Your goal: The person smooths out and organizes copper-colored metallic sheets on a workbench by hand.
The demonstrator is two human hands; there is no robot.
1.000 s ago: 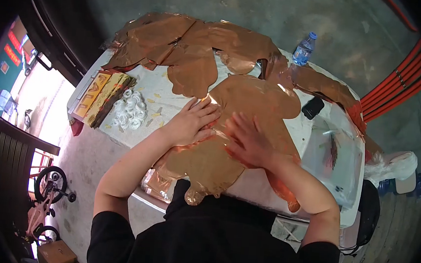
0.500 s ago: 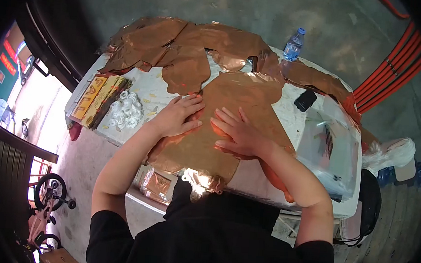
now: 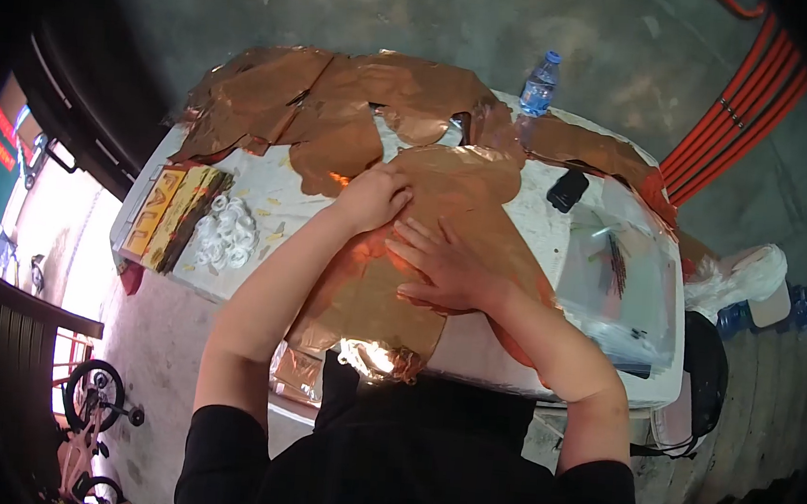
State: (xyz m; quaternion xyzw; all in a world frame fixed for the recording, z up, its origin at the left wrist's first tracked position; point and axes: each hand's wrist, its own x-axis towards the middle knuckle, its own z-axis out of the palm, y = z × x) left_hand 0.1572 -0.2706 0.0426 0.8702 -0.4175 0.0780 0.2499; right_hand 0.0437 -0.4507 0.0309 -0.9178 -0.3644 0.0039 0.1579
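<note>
A large copper-coloured foil sheet lies across the middle of the white table, reaching to its near edge. My left hand rests on the upper left part of the sheet with its fingers curled in; whether they pinch anything is too small to tell. On the sheet just to the right and lower, my right hand lies flat with its fingers spread. More copper foil sheets are spread along the far side of the table, close beyond my left hand.
White ring-like pieces and colourful packs sit at the left. A water bottle stands at the far edge. To the right lie a black object and a clear plastic sheet or bag.
My left hand has moved right and its fingers have curled in. My right hand stays spread on the foil. The whole view has shifted slightly.
</note>
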